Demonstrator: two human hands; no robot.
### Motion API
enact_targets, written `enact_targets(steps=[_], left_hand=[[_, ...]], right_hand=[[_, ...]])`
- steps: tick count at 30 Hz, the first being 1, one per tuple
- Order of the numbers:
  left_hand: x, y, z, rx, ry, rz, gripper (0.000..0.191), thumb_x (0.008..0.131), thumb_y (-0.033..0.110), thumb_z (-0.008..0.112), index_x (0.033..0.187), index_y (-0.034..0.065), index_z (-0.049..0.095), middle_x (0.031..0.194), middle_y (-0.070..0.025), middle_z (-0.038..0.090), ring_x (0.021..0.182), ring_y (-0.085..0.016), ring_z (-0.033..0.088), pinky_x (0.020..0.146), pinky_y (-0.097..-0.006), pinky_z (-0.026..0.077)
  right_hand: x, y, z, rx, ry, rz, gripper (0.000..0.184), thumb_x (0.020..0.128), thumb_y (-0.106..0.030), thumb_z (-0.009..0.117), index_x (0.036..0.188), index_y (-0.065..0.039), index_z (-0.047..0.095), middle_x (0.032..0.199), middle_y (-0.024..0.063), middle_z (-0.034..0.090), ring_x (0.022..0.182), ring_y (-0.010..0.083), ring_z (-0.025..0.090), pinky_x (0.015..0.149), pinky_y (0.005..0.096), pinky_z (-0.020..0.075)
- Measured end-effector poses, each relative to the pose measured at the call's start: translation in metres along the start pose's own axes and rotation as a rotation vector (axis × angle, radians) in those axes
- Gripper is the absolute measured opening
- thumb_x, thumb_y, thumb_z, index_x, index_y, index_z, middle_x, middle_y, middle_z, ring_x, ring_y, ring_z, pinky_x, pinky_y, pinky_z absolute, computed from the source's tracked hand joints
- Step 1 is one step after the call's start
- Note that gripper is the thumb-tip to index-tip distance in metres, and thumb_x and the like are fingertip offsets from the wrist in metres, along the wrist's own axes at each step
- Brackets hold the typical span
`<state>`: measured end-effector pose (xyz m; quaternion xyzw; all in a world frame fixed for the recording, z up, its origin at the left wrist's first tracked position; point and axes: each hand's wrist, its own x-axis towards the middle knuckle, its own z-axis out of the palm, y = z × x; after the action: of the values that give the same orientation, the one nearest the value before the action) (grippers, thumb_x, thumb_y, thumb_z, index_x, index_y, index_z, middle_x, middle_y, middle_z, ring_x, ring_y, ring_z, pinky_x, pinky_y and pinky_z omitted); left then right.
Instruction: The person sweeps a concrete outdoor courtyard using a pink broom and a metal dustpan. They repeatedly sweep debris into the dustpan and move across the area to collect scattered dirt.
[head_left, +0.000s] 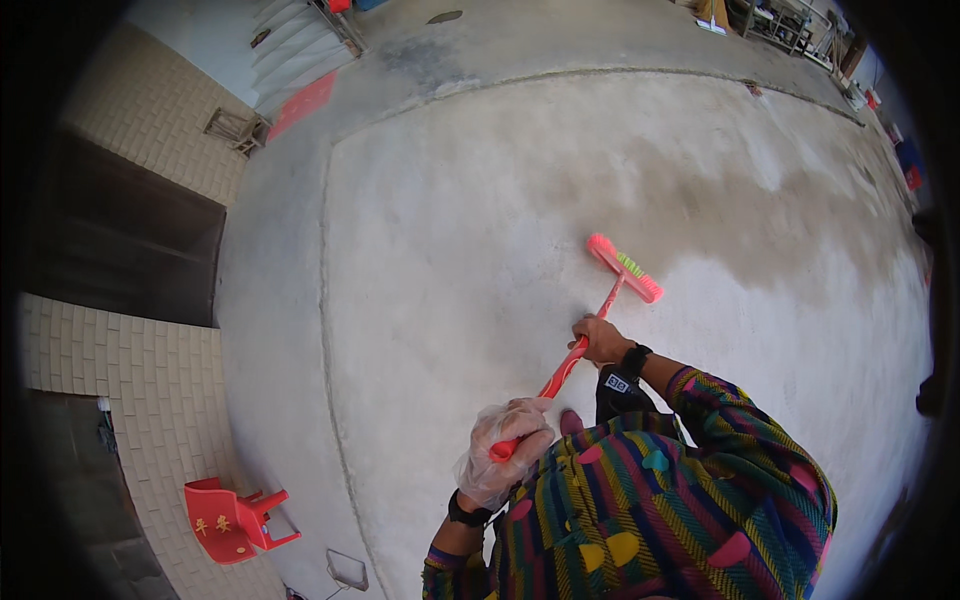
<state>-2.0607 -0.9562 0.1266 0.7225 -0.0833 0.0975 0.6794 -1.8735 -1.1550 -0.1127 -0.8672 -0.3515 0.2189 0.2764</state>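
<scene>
My left hand (506, 450), in a clear plastic glove, grips the top end of a red broom handle (561, 375). Further down the same handle my right hand (600, 339) is closed around it, bare and with a black band at the wrist. The broom head (625, 268) has pink and light-green bristles and lies ahead of my hands, against the concrete floor (450, 247). A brown, damp-looking patch (750, 217) spreads over the floor just beyond and to the right of the bristles.
A red plastic chair (236, 521) stands at the lower left by a tiled wall (172, 375), near a metal-framed item (347, 570). A small wooden stool (234, 129) sits below the stairs (296, 52). At the upper right are a metal rack (776, 26) and another broom (711, 16).
</scene>
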Motion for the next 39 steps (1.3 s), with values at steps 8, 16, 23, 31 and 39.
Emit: enact_targets(steps=[8, 16, 23, 31, 39], left_hand=[[0.143, -0.096, 0.058, -0.222, -0.214, -0.197, 0.007, 0.087, 0.002, 0.066, 0.086, 0.0011, 0.059, 0.083, -0.0098, 0.06, 0.088, -0.025, 0.059, 0.092, -0.0365, 0.045], [0.202, -0.075, 0.013, 0.009, -0.162, -0.166, 0.008, 0.08, -0.004, 0.067, 0.083, 0.0014, 0.061, 0.074, -0.0087, 0.06, 0.075, -0.027, 0.061, 0.096, -0.0431, 0.048], [0.201, 0.037, -0.068, 0.291, 0.214, -0.353, 0.019, 0.083, 0.015, 0.069, 0.075, -0.0021, 0.067, 0.067, -0.0099, 0.064, 0.066, -0.024, 0.061, 0.088, -0.0458, 0.052], [0.217, 0.05, -0.078, 0.43, 0.167, -0.302, 0.027, 0.078, 0.025, 0.078, 0.076, -0.0002, 0.068, 0.065, -0.009, 0.063, 0.063, -0.028, 0.061, 0.069, -0.0409, 0.052], [0.241, -0.001, -0.139, 0.196, 0.14, -0.056, 0.031, 0.07, 0.025, 0.083, 0.079, 0.0012, 0.065, 0.061, -0.005, 0.058, 0.068, -0.028, 0.064, 0.07, -0.0409, 0.054]], right_hand=[[0.033, 0.171, -0.084, -0.182, 0.049, 0.209, 0.021, 0.075, -0.023, 0.073, 0.079, -0.005, 0.064, 0.083, 0.0161, 0.066, 0.09, 0.0362, 0.063, 0.075, 0.0465, 0.0538], [0.123, 0.138, -0.09, -0.111, -0.092, 0.082, 0.02, 0.072, -0.022, 0.071, 0.08, -0.005, 0.066, 0.083, 0.0144, 0.065, 0.092, 0.0363, 0.061, 0.074, 0.0472, 0.0546], [0.209, -0.056, 0.013, 0.233, -0.357, -0.168, 0.02, 0.074, -0.021, 0.069, 0.088, -0.006, 0.071, 0.095, 0.0139, 0.068, 0.099, 0.0346, 0.061, 0.078, 0.0463, 0.0538], [0.244, -0.123, 0.038, 0.486, -0.426, -0.473, 0.017, 0.074, -0.02, 0.069, 0.075, -0.005, 0.062, 0.081, 0.0155, 0.063, 0.086, 0.0358, 0.062, 0.069, 0.0464, 0.0496], [0.294, -0.048, -0.042, 0.251, -0.19, -0.244, 0.024, 0.078, -0.026, 0.071, 0.075, -0.003, 0.062, 0.079, 0.0183, 0.064, 0.083, 0.039, 0.062, 0.071, 0.0483, 0.0497]])
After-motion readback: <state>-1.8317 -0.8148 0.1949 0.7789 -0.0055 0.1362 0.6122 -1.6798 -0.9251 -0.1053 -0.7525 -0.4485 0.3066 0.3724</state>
